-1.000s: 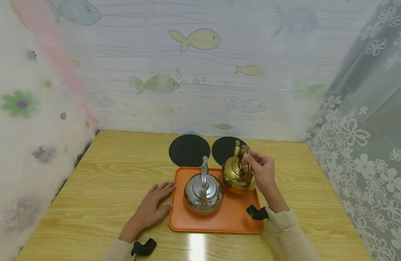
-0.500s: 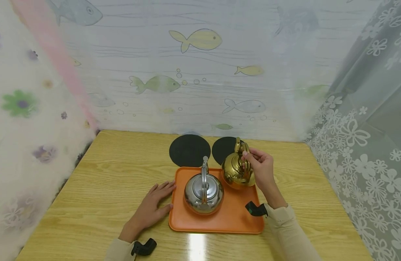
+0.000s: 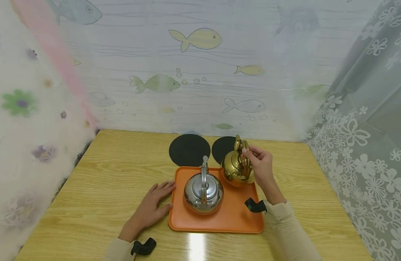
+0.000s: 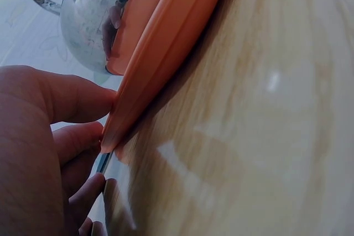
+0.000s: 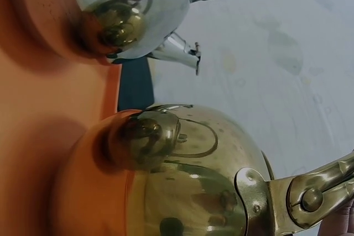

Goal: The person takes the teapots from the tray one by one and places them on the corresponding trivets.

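My right hand (image 3: 263,166) grips the handle of a gold kettle (image 3: 232,170), its fingers curled round the top of the handle. This kettle is over the back right corner of an orange tray (image 3: 220,225); its spout overlaps a black disc behind. Whether its base touches the tray is hard to tell. A silver kettle (image 3: 198,197) stands upright on the tray's left half, nobody touching it. My left hand (image 3: 151,207) lies beside the tray, fingers extended, thumb and fingertips against its left rim. The left wrist view shows the thumb (image 4: 83,98) at the tray edge.
Two flat black discs (image 3: 189,150) (image 3: 222,146) lie on the wooden table (image 3: 122,163) behind the tray. A fish-patterned curtain (image 3: 200,72) hangs along the back edge, with a lace curtain (image 3: 380,181) on the right.
The right hand and gold kettle have shifted slightly away from me, toward the right-hand black disc. The left hand, tray and silver kettle have stayed put.
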The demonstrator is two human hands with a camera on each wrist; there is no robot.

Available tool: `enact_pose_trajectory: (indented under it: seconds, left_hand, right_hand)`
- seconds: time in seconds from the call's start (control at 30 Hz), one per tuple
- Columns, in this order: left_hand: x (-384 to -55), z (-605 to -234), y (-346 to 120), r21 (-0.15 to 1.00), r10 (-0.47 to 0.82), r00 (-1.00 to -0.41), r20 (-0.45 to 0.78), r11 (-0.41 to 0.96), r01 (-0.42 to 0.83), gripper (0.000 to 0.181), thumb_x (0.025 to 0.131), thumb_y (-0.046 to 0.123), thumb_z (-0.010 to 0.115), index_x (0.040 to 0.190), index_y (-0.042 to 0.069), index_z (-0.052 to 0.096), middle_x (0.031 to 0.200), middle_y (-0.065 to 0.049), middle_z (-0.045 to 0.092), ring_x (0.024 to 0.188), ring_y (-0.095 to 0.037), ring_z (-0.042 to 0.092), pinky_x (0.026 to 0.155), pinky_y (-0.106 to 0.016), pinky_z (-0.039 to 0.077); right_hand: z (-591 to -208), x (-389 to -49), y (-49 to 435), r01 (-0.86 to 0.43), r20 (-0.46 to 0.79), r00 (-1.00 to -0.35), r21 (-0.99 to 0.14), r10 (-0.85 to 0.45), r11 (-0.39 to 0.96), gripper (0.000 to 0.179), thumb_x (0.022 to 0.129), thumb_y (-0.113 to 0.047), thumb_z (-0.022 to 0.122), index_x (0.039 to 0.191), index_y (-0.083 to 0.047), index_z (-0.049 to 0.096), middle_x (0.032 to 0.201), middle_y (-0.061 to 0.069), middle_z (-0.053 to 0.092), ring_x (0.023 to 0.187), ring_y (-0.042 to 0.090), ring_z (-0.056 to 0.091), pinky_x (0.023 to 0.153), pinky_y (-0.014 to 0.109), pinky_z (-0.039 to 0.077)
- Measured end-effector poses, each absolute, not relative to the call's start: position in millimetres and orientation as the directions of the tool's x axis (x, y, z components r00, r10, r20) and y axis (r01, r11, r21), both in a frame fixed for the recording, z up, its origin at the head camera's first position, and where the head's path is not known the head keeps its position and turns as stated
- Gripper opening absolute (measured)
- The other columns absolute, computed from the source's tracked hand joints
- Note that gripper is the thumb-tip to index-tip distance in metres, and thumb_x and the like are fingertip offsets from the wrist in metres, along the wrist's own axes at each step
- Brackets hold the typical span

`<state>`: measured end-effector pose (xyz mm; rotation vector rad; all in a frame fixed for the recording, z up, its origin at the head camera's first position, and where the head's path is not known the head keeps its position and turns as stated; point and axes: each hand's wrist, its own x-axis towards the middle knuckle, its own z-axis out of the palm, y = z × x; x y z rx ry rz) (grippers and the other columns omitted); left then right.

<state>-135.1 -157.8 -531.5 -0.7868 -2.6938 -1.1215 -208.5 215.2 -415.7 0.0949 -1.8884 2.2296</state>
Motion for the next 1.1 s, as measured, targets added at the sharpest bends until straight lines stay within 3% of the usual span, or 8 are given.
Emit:
enact_pose_trajectory:
  seconds: [1.1]
  left_hand:
    - [-135,-531,-158,0.637,0.423,-0.857,0.294,0.582,0.506,0.058,0.095,0.026,0.071,0.148,0.009,0.055,0.156,-0.007,0.048,0.146,-0.038,0.041,0.119,-0.065,0.022]
  right_hand:
    - [-416,-244,212,-0.221,0.198,-0.969,-0.962,0.147,-0.162,0.034,0.098,-0.001,0.064,0.12,0.025,0.058,0.075,-0.001,0.074,0.067,0.009,0.069,0.058,0.019,0.058]
